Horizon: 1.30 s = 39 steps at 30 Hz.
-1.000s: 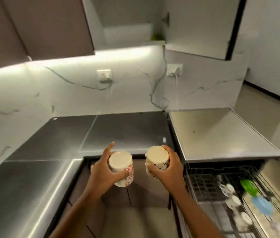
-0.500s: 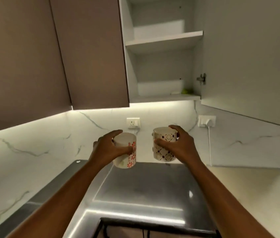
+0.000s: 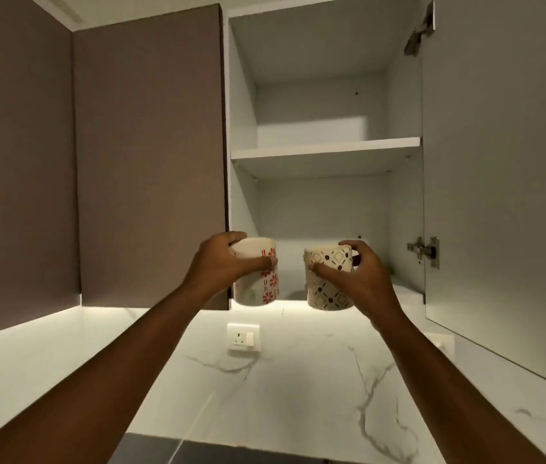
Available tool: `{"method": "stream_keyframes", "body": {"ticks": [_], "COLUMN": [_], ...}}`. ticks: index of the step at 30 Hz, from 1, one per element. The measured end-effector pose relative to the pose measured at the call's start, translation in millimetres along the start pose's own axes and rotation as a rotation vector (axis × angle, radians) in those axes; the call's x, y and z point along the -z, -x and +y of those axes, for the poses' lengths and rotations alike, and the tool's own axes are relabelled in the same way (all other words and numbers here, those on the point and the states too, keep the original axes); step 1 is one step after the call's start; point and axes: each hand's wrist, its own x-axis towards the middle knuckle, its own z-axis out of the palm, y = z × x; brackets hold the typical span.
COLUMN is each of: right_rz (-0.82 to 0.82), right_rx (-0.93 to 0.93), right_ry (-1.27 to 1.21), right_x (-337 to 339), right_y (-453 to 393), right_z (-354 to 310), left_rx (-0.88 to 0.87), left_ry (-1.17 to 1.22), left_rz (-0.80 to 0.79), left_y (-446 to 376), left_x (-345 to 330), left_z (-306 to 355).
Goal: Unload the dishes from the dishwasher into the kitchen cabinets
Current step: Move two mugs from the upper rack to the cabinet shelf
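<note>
The left hand (image 3: 221,262) and right hand (image 3: 358,279) are each gripping a mug (image 3: 256,272), risking clipping the bottom shelf's (image 3: 408,289) front edge.

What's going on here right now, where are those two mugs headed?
A person is lifting two mugs toward the open cabinet. The left hand grips the red-patterned mug; the right hand grips the dark-patterned mug. Both mugs are held in the air in front of the lower shelf opening, apart from each other, not yet set down.
</note>
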Motion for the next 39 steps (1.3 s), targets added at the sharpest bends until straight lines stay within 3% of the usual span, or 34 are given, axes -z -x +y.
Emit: {"method": "stream_keyframes", "body": {"ticks": [6,20,25,39], "right_rz": [0.066,0.027,0.012,-0.084], "right_rx": [0.06,-0.032,-0.132,-0.242], "right_ry": [-0.011,0.13,0.044,0.148], "right_x": [-28,-72,-90,-153], "right_y": [-70,-140,-168,-212], "right_z": [10,72,72,97], "left_rx": [0.0,0.122,0.092,0.021], "left_ry": [-0.183,-0.473,-0.461,-0.334], "left_rz": [0.127,-0.015,-0.029,-0.129], "left_y": [-69,-156,-168,-181], "left_x": [-34,-95,-107,-115], "left_z": [-3,-65,-75,-96]}}
